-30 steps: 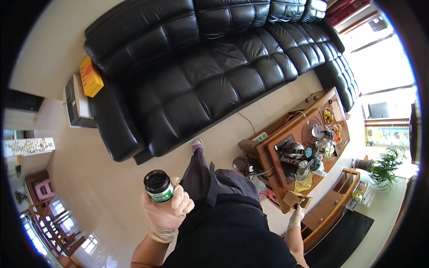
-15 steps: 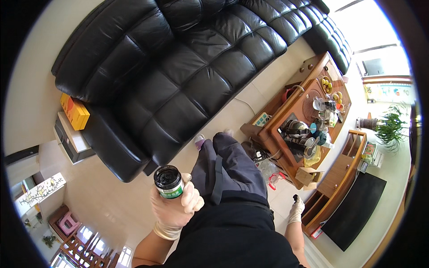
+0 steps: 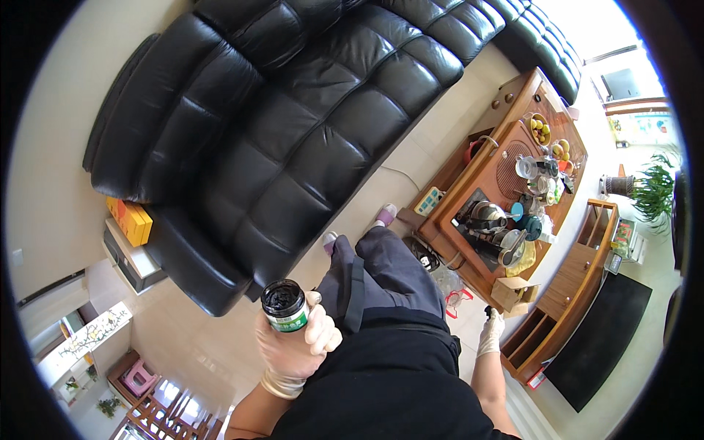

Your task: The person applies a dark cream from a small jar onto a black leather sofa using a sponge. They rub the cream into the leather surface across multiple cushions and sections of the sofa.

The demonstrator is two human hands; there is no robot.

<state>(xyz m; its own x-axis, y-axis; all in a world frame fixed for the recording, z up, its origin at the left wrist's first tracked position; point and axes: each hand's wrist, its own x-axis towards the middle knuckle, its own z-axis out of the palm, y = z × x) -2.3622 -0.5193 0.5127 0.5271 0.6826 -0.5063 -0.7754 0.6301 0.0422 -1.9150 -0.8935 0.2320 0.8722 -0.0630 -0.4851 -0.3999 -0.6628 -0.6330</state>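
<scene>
In my left hand, gloved in white, is an open glass jar with a green and white label. Black paste coats its mouth and inside, and no lid is on it. The fingers wrap round the jar, which tilts a little toward me. My right hand, also in a white glove, hangs low at my right side, its fingers closed on a small black thing. That thing is too small to name. A black leather sofa stretches in front of me and to the left.
To the right, a wooden tea table holds kettles, glass jars and a fruit bowl. A cardboard box sits at its near corner, with red-handled plastic below. Beyond stands a wooden cabinet. Yellow boxes stand beside the sofa's arm.
My view has turned slightly, and one foot has come forward beside the sofa. Both hands keep their hold; the jar stays in front of me on the left.
</scene>
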